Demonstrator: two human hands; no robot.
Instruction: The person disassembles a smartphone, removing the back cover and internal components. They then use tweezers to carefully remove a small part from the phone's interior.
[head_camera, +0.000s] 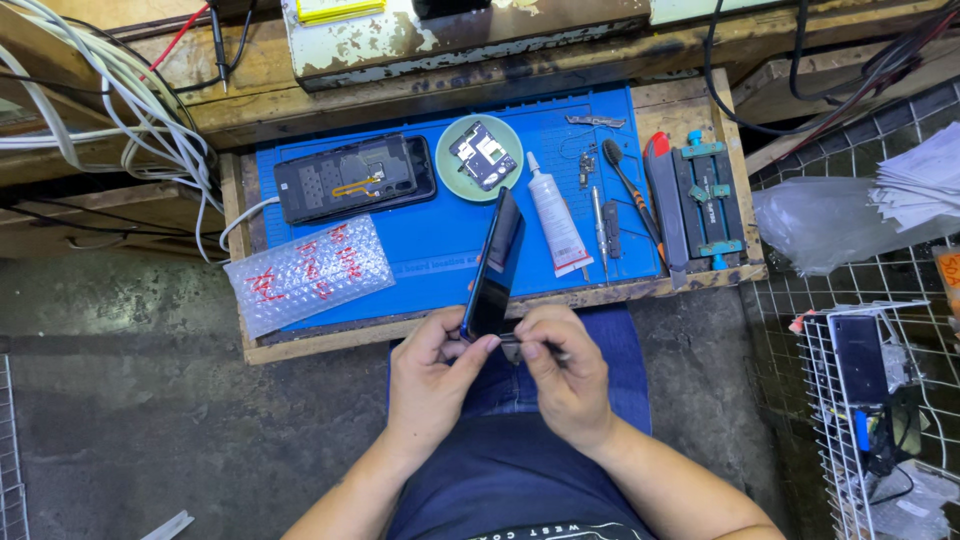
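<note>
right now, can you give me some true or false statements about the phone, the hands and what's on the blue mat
1. The left hand holds a dark phone by its lower end. True.
2. The right hand rests flat on the blue mat. False: it is at the phone's lower end, pinching a small tool.
3. A circuit board lies in the green dish. True.
4. The white tube stands upright. False: it lies flat on the mat.
5. The bubble wrap lies at the mat's left edge. True.

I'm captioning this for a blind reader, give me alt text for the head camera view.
Two hands hold a dark phone on edge: the left hand grips it, the right hand works a small tool at its lower end. Beyond lie a blue mat, an opened phone and a glue tube.
</note>
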